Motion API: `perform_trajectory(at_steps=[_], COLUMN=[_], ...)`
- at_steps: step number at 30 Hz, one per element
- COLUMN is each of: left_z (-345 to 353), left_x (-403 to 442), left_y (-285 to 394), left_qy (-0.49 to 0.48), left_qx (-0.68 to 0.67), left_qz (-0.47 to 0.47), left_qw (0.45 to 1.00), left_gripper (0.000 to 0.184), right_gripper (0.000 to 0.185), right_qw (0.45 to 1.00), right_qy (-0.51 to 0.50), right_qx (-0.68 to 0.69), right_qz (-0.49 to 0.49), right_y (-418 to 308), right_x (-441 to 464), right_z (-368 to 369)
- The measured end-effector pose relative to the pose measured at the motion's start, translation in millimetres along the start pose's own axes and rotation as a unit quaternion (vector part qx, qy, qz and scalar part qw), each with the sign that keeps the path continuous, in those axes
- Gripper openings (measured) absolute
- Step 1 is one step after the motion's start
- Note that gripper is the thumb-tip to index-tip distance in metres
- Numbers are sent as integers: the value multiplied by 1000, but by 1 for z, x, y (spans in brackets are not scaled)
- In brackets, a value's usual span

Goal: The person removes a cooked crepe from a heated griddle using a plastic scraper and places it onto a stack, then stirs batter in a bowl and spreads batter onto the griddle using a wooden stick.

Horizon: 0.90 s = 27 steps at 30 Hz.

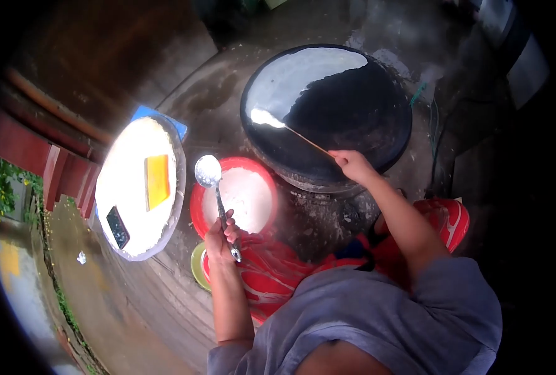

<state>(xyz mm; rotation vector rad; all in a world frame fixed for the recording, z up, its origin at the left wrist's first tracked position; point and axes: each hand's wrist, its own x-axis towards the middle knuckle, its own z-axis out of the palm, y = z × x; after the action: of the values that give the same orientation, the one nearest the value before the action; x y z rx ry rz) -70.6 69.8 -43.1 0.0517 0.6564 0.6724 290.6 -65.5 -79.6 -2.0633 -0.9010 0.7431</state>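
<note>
Ladle (219, 201): gripped in left hand (220, 239), beside red basin (198, 215). Thin stick (307, 139): held in right hand (352, 165), reaching over round black griddle (353, 106).

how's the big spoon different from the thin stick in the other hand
The big spoon is in the left hand, while the thin stick is in the right hand. The spoon ends in a round bowl; the stick has a narrow white tip. The spoon is by the red basin, the stick over the dark round pan. Both are hand-held.
</note>
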Motion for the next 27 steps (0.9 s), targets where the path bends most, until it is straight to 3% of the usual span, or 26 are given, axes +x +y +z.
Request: perform_trajectory(at_steps=[1,2,4,7,10,11,14,16,20,27], left_z=[0,0,-1,-2,-3,-3,-3,-5,-8,-14], left_x=[-1,-2,-5,-9,-13,-14,-16,-16,-18,-27], left_y=[1,0,1,3,4,3,4,5,7,13], left_qy=[-3,-4,-8,-21,-25,-24,-26,-28,-29,-37], left_qx=[-5,-7,-1,-12,9,7,16,15,15,4], left_qz=[2,1,6,-10,-6,-5,-2,-6,-13,-4], left_qw=[1000,1000,1000,1000,1000,1000,1000,999,999,999], left_gripper=[33,33,34,34,34,34,34,34,35,35], right_gripper=[28,27,32,47,39,27,33,54,59,64], right_qw=[999,999,998,984,962,955,933,923,925,970], right_qy=[16,-5,-2,-2,59,85,150,103,20,-5], right_qx=[-12,-29,-67,-156,-252,-263,-276,-330,-365,-241], right_qz=[-29,21,2,-83,-82,-105,-177,-167,-104,-25], right_y=[-3,-9,-6,11,-3,-17,-53,-71,-101,-110], right_x=[-16,-32,-63,-100,-106,-101,-58,-19,29,-54], right_z=[3,2,6,16,34,42,88,126,187,154])
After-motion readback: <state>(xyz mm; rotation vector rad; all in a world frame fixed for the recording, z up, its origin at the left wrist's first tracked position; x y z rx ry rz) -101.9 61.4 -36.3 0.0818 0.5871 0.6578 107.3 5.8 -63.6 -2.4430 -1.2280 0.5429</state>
